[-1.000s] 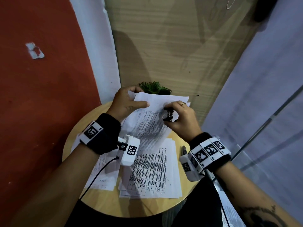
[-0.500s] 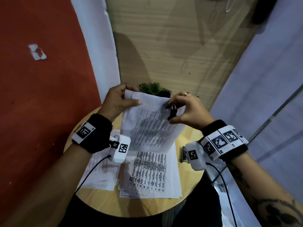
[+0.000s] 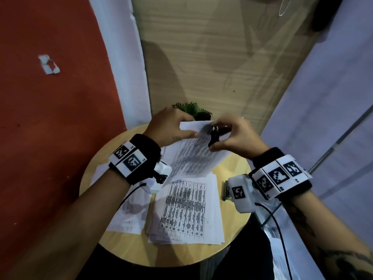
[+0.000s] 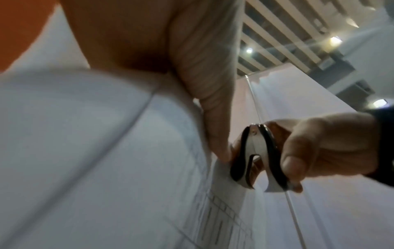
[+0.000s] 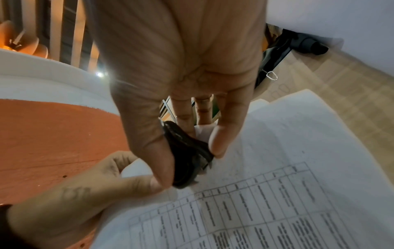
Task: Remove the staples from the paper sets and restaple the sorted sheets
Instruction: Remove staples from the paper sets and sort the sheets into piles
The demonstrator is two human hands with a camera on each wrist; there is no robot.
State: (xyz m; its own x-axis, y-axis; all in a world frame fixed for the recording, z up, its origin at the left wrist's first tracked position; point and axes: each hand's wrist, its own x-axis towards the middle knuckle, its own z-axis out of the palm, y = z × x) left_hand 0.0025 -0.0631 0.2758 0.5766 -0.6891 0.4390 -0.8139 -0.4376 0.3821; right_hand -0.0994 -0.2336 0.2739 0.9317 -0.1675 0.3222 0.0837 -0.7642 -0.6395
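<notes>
Nearest, a stack of printed sheets (image 3: 187, 211) lies on the round tabletop (image 3: 129, 253), more loose pages (image 3: 129, 215) to its left and a small device (image 3: 226, 190), probably the stapler, by the right rim. Above them the left hand (image 3: 169, 126) pinches the top edge of the raised paper set (image 3: 193, 156), while the right hand (image 3: 236, 136) has thumb and fingers (image 5: 219, 139) curled round the staple remover (image 4: 253, 155) at that edge. Since a second ago, both hands have lifted the set higher and drawn closer together. Beyond, a potted plant (image 3: 191, 110) stands at the far rim, close against the wooden wall.
</notes>
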